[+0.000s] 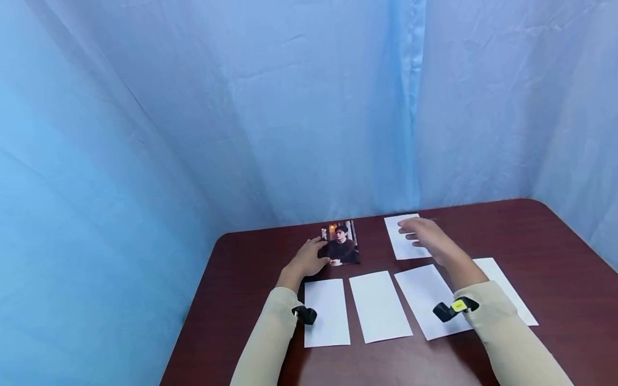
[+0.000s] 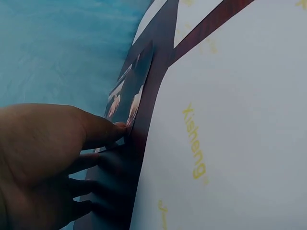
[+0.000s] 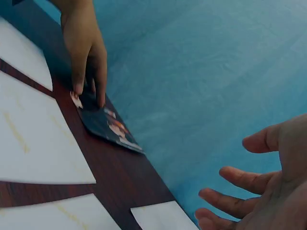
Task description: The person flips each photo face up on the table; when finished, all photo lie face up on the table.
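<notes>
A glossy photo print (image 1: 344, 247) of a person in dark clothing lies picture side up near the table's back edge. My left hand (image 1: 308, 259) touches its left side, thumb at the near corner and a fingertip farther up the edge. From the left wrist, the thumb tip shows on the edge of the print (image 2: 128, 98), the other fingers stretched past it. My right hand (image 1: 429, 236) hovers over a white sheet (image 1: 402, 244) at the back right. Its fingers are spread and loosely bent around nothing, as the right wrist view of the hand (image 3: 259, 191) shows.
A row of several white sheets lies nearer me, among them a left one (image 1: 326, 313) and a middle one (image 1: 381, 305). Faint yellow lettering (image 2: 194, 143) marks their upper faces. Pale blue curtains (image 1: 314, 118) hang behind the dark red-brown table (image 1: 555, 257).
</notes>
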A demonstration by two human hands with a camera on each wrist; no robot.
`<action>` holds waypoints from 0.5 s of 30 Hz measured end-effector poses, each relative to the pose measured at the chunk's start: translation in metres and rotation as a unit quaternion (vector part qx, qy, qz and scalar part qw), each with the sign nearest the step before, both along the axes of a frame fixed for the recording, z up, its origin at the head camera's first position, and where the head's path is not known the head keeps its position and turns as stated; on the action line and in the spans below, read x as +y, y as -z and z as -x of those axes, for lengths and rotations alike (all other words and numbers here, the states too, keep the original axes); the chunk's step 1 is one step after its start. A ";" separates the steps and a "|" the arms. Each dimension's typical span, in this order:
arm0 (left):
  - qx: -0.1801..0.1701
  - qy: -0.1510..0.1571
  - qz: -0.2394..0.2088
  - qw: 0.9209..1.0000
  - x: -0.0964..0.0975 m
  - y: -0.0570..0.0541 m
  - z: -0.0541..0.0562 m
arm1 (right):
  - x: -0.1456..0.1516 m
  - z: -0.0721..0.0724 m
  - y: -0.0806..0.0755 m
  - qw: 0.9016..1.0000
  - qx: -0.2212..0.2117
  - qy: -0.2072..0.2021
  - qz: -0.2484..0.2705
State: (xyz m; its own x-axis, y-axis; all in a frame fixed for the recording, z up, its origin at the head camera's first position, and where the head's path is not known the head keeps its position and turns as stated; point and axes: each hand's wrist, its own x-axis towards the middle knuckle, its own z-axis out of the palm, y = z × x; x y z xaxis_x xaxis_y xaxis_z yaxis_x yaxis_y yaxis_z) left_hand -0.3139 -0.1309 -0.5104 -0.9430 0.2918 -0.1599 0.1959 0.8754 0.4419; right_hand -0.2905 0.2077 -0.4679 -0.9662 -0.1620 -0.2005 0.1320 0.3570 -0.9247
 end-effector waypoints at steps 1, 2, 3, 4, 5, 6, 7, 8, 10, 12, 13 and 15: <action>-0.002 0.001 -0.011 1.000 -0.001 0.000 0.000 | 0.003 -0.001 0.001 1.000 0.001 0.003 -0.021; -0.002 0.001 -0.020 1.000 -0.002 0.001 0.001 | 0.005 -0.001 0.002 0.999 0.003 0.007 -0.043; -0.003 0.000 -0.027 1.000 -0.002 0.001 0.001 | 0.006 -0.001 0.004 0.998 0.006 0.009 -0.066; -0.003 -0.002 -0.034 0.999 -0.003 0.002 0.002 | 0.008 -0.001 0.005 0.996 0.009 0.009 -0.089; -0.005 -0.006 -0.040 0.999 -0.004 0.002 0.002 | 0.009 -0.001 0.007 0.994 0.011 0.008 -0.108; -0.009 -0.013 -0.048 0.999 -0.004 0.003 0.003 | 0.009 0.000 0.008 0.992 0.014 0.007 -0.123; -0.012 -0.019 -0.055 0.998 -0.004 0.003 0.003 | 0.010 0.001 0.010 0.991 0.017 0.004 -0.133; -0.018 -0.027 -0.066 0.997 -0.005 0.002 0.003 | 0.010 0.002 0.011 0.990 0.018 0.003 -0.138; -0.028 -0.046 -0.096 0.994 -0.004 -0.001 0.002 | 0.011 0.002 0.012 0.991 0.010 0.000 -0.133; -0.023 -0.056 -0.129 0.990 0.000 -0.003 0.000 | 0.012 0.003 0.013 0.994 -0.002 0.002 -0.112; -0.015 -0.059 -0.150 0.987 0.003 -0.005 -0.001 | 0.014 0.003 0.013 0.995 -0.008 0.004 -0.100; 0.004 -0.061 -0.198 0.978 0.015 -0.008 -0.002 | 0.017 0.002 0.013 0.997 -0.019 0.011 -0.075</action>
